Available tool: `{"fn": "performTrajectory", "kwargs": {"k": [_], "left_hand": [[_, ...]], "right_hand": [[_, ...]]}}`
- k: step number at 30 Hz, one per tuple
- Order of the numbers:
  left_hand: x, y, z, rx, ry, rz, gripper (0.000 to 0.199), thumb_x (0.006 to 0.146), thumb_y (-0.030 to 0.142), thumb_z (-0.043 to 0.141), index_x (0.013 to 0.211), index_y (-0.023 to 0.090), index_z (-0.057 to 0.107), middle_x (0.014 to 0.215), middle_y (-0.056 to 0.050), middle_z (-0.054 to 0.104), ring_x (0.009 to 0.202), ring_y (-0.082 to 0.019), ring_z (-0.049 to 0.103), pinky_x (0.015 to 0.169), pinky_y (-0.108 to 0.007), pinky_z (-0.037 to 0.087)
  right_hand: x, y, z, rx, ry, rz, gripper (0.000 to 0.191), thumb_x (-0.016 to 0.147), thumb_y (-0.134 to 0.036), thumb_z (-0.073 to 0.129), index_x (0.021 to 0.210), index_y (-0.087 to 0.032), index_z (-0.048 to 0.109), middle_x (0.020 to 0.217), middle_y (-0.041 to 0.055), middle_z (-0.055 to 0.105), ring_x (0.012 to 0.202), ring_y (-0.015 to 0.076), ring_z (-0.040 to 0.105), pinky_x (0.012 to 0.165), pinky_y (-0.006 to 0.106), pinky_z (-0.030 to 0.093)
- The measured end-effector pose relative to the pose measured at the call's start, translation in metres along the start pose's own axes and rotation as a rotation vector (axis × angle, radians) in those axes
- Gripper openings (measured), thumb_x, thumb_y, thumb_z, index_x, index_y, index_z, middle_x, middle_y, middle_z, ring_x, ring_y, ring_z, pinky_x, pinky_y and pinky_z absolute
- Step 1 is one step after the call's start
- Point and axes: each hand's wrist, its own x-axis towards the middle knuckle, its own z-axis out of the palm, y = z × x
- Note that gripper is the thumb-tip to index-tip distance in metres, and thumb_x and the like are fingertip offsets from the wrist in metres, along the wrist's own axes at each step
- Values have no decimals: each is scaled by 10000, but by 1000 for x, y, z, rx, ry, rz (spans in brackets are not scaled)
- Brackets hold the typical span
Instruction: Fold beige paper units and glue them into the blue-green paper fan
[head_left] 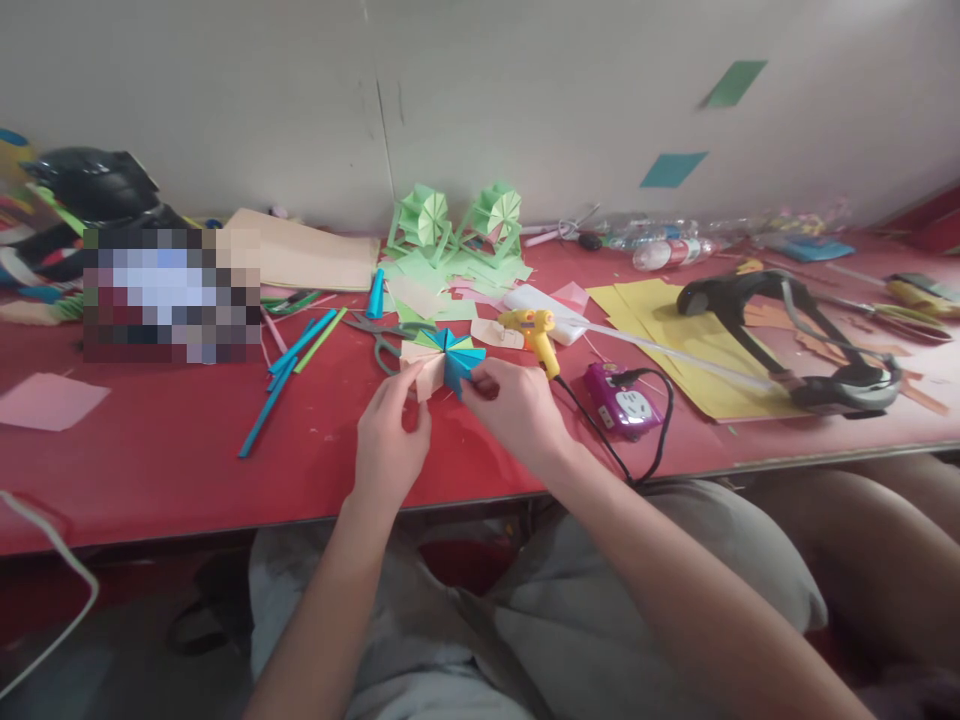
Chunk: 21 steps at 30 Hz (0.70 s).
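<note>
Between my two hands is a folded paper rosette (445,345) with pleated blue, green and cream sections. My left hand (391,425) pinches its cream side between thumb and fingers. On the blue side, my right hand (517,405) grips the paper edge, its fingertips partly hidden. Scissors (384,345) lie just behind the rosette, partly covered by it. A yellow glue gun (538,338) rests close behind my right hand, its long clear glue stick (667,350) pointing right.
Two green folded-paper models (424,215) stand at the wall. Blue paper tubes (281,375) lie left. A purple power strip (624,402) with a black cable sits right, near yellow sheets (667,335) and a black head strap (795,330). Plastic bottles (673,252) lie behind.
</note>
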Motion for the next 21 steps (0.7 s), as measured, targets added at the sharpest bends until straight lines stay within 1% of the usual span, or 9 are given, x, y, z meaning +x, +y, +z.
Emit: {"fn": "performTrajectory", "kwargs": {"k": [3, 5, 9, 12, 16, 21], "left_hand": [[0, 0, 0, -1, -8, 18, 477, 835, 71, 582, 1283, 236, 598, 1159, -79, 719, 1058, -238, 698, 908, -345, 575], [0, 0, 0, -2, -13, 24, 484, 841, 74, 580, 1295, 243, 592, 1167, -80, 717, 1101, -247, 689, 918, -348, 575], [-1, 0, 1, -2, -27, 33, 509, 851, 62, 565, 1318, 263, 588, 1170, -73, 711, 1110, -245, 683, 925, -351, 572], [-1, 0, 0, -17, -31, 49, 509, 847, 42, 553, 1309, 253, 597, 1157, -70, 709, 1084, -231, 686, 915, -337, 569], [0, 1, 0, -37, -41, 52, 538, 830, 12, 547, 1310, 250, 599, 1154, -65, 709, 1106, -222, 677, 935, -326, 559], [0, 1, -1, -56, -52, 84, 538, 841, 10, 529, 1320, 243, 607, 1196, -70, 708, 1145, -217, 667, 978, -331, 550]], "right_hand": [[-2, -4, 4, 69, -26, -15, 114, 843, -224, 624, 736, -220, 661, 725, 35, 730, 660, 198, 666, 629, 297, 462], [-4, -6, 6, 108, -38, -18, 122, 845, -225, 636, 726, -223, 664, 734, 28, 737, 667, 191, 675, 634, 289, 471], [-5, -9, 11, 177, -57, 5, 103, 847, -216, 653, 749, -219, 687, 751, 27, 754, 674, 183, 685, 630, 279, 484], [-4, -10, 13, 211, -71, 17, 87, 845, -198, 651, 791, -222, 714, 781, 29, 767, 703, 189, 702, 649, 281, 503], [-4, -13, 14, 214, -80, 17, 121, 849, -180, 622, 804, -226, 725, 794, 33, 768, 733, 201, 713, 652, 285, 510], [-3, -15, 15, 205, -108, 7, 147, 857, -152, 598, 838, -219, 727, 804, 31, 765, 728, 188, 699, 663, 276, 491]]}}
